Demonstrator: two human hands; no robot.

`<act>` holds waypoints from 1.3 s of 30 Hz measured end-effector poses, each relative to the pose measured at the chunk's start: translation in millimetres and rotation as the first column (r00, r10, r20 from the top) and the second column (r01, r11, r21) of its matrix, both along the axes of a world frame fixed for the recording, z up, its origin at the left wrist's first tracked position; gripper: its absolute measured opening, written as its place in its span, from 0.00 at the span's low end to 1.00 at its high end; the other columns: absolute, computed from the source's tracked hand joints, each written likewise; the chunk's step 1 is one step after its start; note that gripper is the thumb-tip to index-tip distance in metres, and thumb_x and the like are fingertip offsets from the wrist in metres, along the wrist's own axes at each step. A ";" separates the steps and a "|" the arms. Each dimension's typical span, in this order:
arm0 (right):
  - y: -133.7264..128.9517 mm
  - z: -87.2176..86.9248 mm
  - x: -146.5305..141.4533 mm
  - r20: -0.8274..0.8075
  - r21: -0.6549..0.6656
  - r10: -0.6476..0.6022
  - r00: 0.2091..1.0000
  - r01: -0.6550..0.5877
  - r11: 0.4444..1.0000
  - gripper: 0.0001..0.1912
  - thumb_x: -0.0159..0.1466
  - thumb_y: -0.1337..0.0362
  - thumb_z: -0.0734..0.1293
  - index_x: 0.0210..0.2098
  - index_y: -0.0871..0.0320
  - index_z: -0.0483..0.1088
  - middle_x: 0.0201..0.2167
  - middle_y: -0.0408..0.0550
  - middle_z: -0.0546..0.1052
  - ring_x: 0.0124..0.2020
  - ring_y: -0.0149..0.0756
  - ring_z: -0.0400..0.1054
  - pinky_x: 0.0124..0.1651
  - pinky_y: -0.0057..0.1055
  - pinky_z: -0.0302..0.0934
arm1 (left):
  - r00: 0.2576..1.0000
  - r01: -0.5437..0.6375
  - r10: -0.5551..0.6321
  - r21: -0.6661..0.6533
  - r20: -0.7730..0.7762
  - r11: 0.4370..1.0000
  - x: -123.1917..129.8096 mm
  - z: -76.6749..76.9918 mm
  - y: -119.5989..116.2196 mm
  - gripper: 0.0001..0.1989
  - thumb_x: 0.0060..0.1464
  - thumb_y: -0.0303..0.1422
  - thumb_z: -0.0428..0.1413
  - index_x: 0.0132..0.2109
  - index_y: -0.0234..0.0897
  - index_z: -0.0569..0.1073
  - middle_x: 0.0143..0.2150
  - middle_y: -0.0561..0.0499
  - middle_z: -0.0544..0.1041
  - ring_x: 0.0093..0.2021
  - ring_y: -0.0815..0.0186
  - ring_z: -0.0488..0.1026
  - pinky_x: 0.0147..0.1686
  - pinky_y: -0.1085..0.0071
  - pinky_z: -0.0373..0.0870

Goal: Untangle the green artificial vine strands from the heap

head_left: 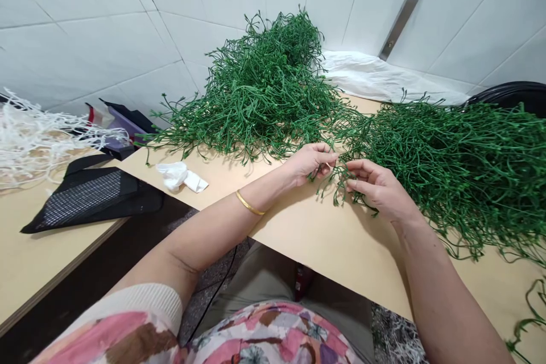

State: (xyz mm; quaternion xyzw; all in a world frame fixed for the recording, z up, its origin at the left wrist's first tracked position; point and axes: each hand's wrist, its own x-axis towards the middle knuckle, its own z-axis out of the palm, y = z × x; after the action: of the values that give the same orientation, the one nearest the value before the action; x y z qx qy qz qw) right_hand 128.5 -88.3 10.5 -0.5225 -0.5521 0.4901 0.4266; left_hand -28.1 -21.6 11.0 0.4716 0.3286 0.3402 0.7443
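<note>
Fingers (356, 168) of both hands curl in, nearly closed, pinching the thin stems of a green plastic sprig (335, 187) that trails from the foliage; how many stems each has hold of is too fine to tell. The left hand (311, 164) and right hand (379, 192) work close together, their fingertips just apart. White wall tiles (85, 28) rise behind a pale wooden table (324, 244), which runs beneath nearly everything. Two large masses of the same wiry foliage lie on it: the right heap (460, 170), just beside the right hand and spilling over the table's edge, and the far heap (256, 91), piled against the wall. Off to the left, a tangle of shredded white strands (42, 139) lies near a black mesh bag (89, 198), while a white sheet (375, 77) is bunched along the wall behind the foliage. A crumpled white tissue (179, 175) sits on the table near the left forearm, which wears a slim gold bangle (249, 202). The step in hand looks like teasing one small tuft loose from the mass, and the next move seems to call for a steady pinch and a gentle pull, so the wiry stems do not snag.
</note>
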 end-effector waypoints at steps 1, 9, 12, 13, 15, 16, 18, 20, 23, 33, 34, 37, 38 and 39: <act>0.0 0.7 0.1 -0.001 -0.004 -0.023 1.000 0.023 1.000 0.14 0.48 0.66 0.68 0.36 0.58 0.67 0.28 0.42 0.72 0.27 0.28 0.66 0.32 0.28 0.62 | 1.000 -0.001 0.001 -0.009 0.014 1.000 -0.2 1.1 -0.3 0.11 0.46 0.24 0.57 0.24 0.33 0.61 0.17 0.57 0.63 0.14 0.80 0.57 0.14 0.80 0.48; 0.0 0.5 0.6 0.001 -0.040 -0.026 1.000 0.026 0.999 0.15 0.49 0.64 0.67 0.36 0.58 0.67 0.25 0.41 0.72 0.24 0.29 0.67 0.28 0.28 0.60 | 0.990 0.143 -0.143 -0.013 -0.012 0.990 -4.1 3.0 1.3 0.09 0.44 0.29 0.60 0.26 0.32 0.66 0.17 0.56 0.64 0.14 0.80 0.54 0.14 0.79 0.42; 1.1 -2.9 2.6 0.068 0.006 -0.013 0.998 0.012 1.000 0.10 0.50 0.63 0.67 0.33 0.58 0.69 0.25 0.42 0.72 0.26 0.30 0.66 0.31 0.28 0.60 | 0.992 0.122 -0.123 -0.024 -0.016 0.992 -3.7 0.3 2.9 0.12 0.43 0.30 0.60 0.23 0.32 0.63 0.17 0.56 0.64 0.14 0.80 0.54 0.14 0.79 0.41; 1.5 -3.9 3.3 0.102 0.027 -0.014 0.995 0.011 1.000 0.09 0.50 0.63 0.67 0.31 0.58 0.69 0.26 0.43 0.72 0.27 0.30 0.66 0.31 0.28 0.60 | 0.994 0.112 -0.113 -0.027 -0.008 0.993 -3.3 -0.5 3.2 0.13 0.43 0.30 0.60 0.22 0.33 0.62 0.17 0.56 0.64 0.14 0.80 0.54 0.14 0.79 0.41; 2.2 -5.5 4.6 0.179 0.074 -0.045 0.983 0.032 0.997 0.09 0.50 0.63 0.67 0.31 0.59 0.70 0.27 0.43 0.72 0.28 0.31 0.65 0.33 0.29 0.59 | 0.995 0.099 -0.099 -0.028 0.007 0.995 -2.7 -1.7 3.7 0.14 0.43 0.30 0.60 0.22 0.33 0.61 0.17 0.56 0.63 0.14 0.80 0.53 0.14 0.79 0.41; 2.5 -6.1 5.3 0.216 0.104 -0.074 0.974 0.053 0.993 0.09 0.51 0.63 0.67 0.31 0.59 0.70 0.28 0.44 0.72 0.29 0.31 0.65 0.34 0.30 0.59 | 0.996 0.091 -0.091 -0.030 0.009 0.995 -2.5 -1.9 3.8 0.14 0.44 0.30 0.60 0.22 0.33 0.61 0.17 0.56 0.64 0.14 0.81 0.53 0.14 0.79 0.41; 3.0 -6.9 6.4 0.269 0.174 -0.139 0.953 0.094 0.980 0.10 0.52 0.64 0.66 0.34 0.59 0.71 0.31 0.45 0.73 0.32 0.32 0.65 0.37 0.31 0.59 | 0.997 0.071 -0.071 -0.036 0.003 0.997 -2.3 -1.7 3.7 0.12 0.45 0.28 0.58 0.23 0.33 0.61 0.18 0.56 0.65 0.14 0.81 0.53 0.14 0.79 0.42; 3.2 -6.7 6.9 0.291 0.226 -0.178 0.940 0.114 0.968 0.11 0.54 0.63 0.65 0.36 0.59 0.70 0.32 0.46 0.73 0.33 0.33 0.65 0.38 0.32 0.59 | 0.999 0.050 -0.050 -0.044 -0.007 0.998 -2.2 -1.2 3.5 0.11 0.47 0.27 0.57 0.24 0.32 0.62 0.21 0.54 0.67 0.14 0.81 0.54 0.14 0.79 0.42; 2.5 -4.1 6.0 0.291 0.223 -0.155 0.944 0.091 0.971 0.10 0.55 0.62 0.63 0.36 0.58 0.71 0.31 0.46 0.73 0.32 0.33 0.65 0.36 0.32 0.59 | 0.999 0.036 -0.036 -0.052 -0.002 0.998 -1.7 -0.9 3.3 0.09 0.49 0.27 0.55 0.25 0.32 0.62 0.26 0.51 0.70 0.14 0.81 0.56 0.13 0.79 0.42; 0.2 0.2 1.0 0.111 0.089 -0.124 0.986 0.115 0.989 0.08 0.54 0.60 0.65 0.33 0.57 0.70 0.26 0.44 0.73 0.29 0.31 0.67 0.33 0.29 0.64 | 1.000 0.028 -0.028 -0.026 -0.010 0.999 0.2 -4.8 3.4 0.11 0.48 0.28 0.56 0.25 0.33 0.61 0.22 0.55 0.68 0.14 0.80 0.59 0.12 0.80 0.46; 0.4 -0.1 1.3 0.111 0.087 -0.127 0.986 0.117 0.989 0.08 0.54 0.60 0.65 0.33 0.57 0.70 0.26 0.44 0.73 0.29 0.31 0.67 0.33 0.29 0.64 | 1.000 0.029 -0.029 -0.020 -0.009 0.999 0.1 -5.4 3.7 0.11 0.48 0.28 0.56 0.25 0.33 0.61 0.21 0.55 0.67 0.14 0.80 0.58 0.12 0.80 0.46; 1.5 -0.8 2.2 0.121 0.083 -0.126 0.985 0.116 0.990 0.09 0.54 0.60 0.65 0.33 0.57 0.71 0.26 0.44 0.73 0.29 0.30 0.67 0.32 0.28 0.65 | 1.000 0.024 -0.024 -0.018 -0.011 1.000 0.0 -5.8 4.1 0.10 0.48 0.28 0.56 0.24 0.33 0.62 0.21 0.55 0.67 0.14 0.80 0.58 0.13 0.80 0.46; 1.8 -0.9 2.4 0.126 0.084 -0.127 0.984 0.117 0.990 0.08 0.55 0.60 0.65 0.33 0.57 0.71 0.26 0.44 0.73 0.29 0.30 0.67 0.32 0.28 0.65 | 1.000 0.021 -0.021 -0.021 -0.010 1.000 0.1 -5.5 4.1 0.10 0.48 0.27 0.56 0.24 0.32 0.62 0.21 0.54 0.67 0.14 0.80 0.58 0.13 0.79 0.46; 1.9 -0.9 2.5 0.132 0.086 -0.127 0.983 0.117 0.989 0.08 0.55 0.60 0.64 0.33 0.57 0.71 0.26 0.44 0.73 0.29 0.30 0.67 0.32 0.28 0.64 | 1.000 0.018 -0.019 -0.025 -0.010 1.000 0.2 -5.0 3.9 0.10 0.48 0.27 0.56 0.24 0.32 0.62 0.21 0.54 0.67 0.14 0.80 0.58 0.13 0.79 0.46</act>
State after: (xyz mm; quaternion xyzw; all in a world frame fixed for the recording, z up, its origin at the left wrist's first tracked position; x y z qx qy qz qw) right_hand 131.1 -86.3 9.6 -0.5708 -0.5656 0.4042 0.4370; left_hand -27.9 -17.7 6.1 0.4672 0.3323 0.3267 0.7514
